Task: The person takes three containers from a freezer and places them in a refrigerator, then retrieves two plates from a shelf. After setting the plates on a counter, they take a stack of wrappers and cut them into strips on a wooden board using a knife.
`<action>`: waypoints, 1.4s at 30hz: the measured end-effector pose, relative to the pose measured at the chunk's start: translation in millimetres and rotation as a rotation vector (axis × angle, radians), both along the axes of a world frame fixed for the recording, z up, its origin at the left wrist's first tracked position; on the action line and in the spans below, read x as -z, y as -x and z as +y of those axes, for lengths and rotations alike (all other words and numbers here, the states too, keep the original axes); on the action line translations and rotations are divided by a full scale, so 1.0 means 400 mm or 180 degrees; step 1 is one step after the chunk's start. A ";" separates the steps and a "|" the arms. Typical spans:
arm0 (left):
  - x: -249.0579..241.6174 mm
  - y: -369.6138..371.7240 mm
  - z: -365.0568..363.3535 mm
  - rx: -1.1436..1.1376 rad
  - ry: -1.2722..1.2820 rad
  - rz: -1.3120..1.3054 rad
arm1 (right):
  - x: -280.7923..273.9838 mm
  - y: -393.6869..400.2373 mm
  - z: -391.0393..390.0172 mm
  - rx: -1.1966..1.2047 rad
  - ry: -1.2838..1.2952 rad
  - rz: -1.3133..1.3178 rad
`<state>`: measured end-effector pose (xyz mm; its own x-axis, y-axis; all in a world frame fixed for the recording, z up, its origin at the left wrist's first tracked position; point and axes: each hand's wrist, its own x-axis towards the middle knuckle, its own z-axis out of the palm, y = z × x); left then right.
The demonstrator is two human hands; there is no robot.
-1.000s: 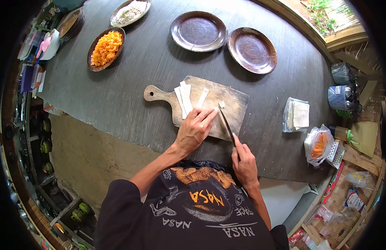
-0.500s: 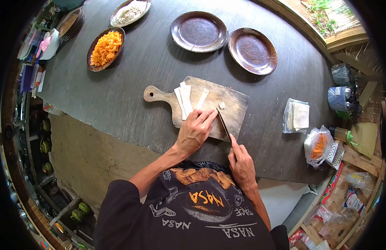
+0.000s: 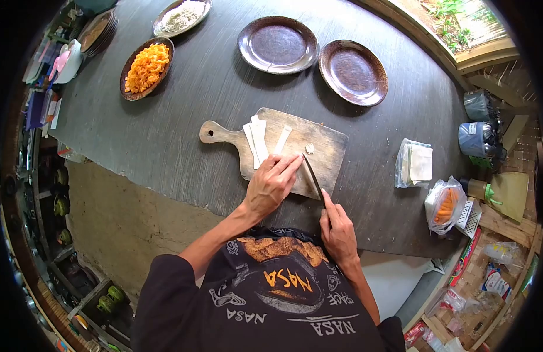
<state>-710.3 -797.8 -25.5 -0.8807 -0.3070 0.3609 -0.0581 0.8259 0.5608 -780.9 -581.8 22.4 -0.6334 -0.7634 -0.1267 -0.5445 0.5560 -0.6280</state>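
Note:
A wooden cutting board (image 3: 321,141) with a handle lies on the dark table. Flat white strips (image 3: 258,141) rest on its left part, and a narrower strip (image 3: 282,139) lies beside them. My left hand (image 3: 272,183) presses down on the board with fingers together; whatever is under the fingertips is mostly hidden. My right hand (image 3: 339,227) is wrapped round the handle of a knife (image 3: 312,174), whose tip is right beside my left fingertips. Small white bits (image 3: 309,148) sit just above the knife tip.
Two brown plates (image 3: 278,44) (image 3: 353,73) stand behind the board. At the back left are a bowl of orange shreds (image 3: 146,69) and a dish of white powder (image 3: 182,17). On the right lie wrapped white sheets (image 3: 420,163) and bagged carrots (image 3: 445,205).
The whole view has shifted very slightly. Both hands and the knife keep nearly the same place on the board.

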 end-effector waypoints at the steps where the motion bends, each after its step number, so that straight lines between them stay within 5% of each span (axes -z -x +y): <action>1: 0.000 0.000 -0.002 -0.0001 0.0002 -0.0004 | 0.001 0.001 -0.004 0.0001 0.0016 0.0029; 42: 0.001 0.003 -0.002 -0.0041 -0.0027 0.0095 | -0.003 0.006 -0.021 -0.0015 -0.0015 0.0006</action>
<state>-711.4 -798.7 -25.8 -0.8655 -0.3214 0.3842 -0.0518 0.8203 0.5696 -783.5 -590.0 23.5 -0.6299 -0.7658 -0.1290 -0.5484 0.5563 -0.6243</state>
